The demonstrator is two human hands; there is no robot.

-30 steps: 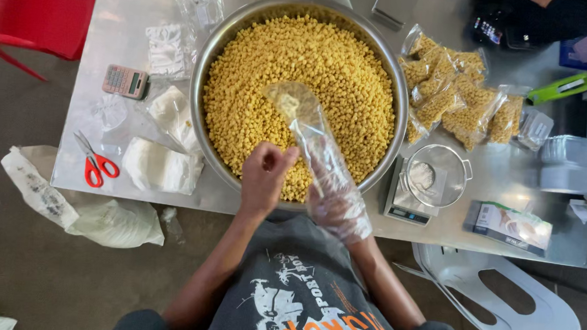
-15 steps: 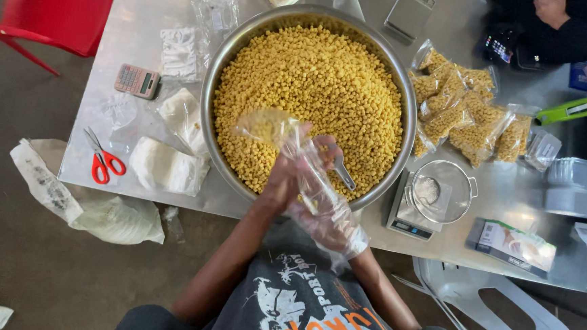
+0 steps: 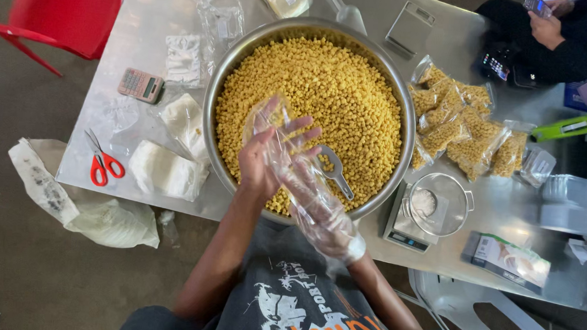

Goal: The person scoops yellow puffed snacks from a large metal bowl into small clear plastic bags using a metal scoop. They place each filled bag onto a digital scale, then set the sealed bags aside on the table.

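A large steel bowl [image 3: 231,66] full of small yellow puffed snack pieces [image 3: 338,93] stands on the metal table. My bare left hand [image 3: 261,162] is over the bowl's near side, fingers spread against a clear plastic bag [image 3: 272,119] that it holds up. My right hand [image 3: 327,221], inside a thin plastic glove, grips the bag's lower end at the bowl's near rim. A metal scoop [image 3: 337,172] lies on the snack just right of my hands.
Several filled snack bags [image 3: 459,121] lie right of the bowl, near a small scale with a lidded pan [image 3: 434,204]. Red scissors [image 3: 103,163], a calculator [image 3: 140,84] and empty bags lie left. A boxed item [image 3: 508,260] sits front right. Another person's hand [image 3: 546,27] holds a phone at the back right.
Both hands have moved forward over the bowl. My left hand has gone from a fist to spread fingers against the bag. The scoop has come into sight.
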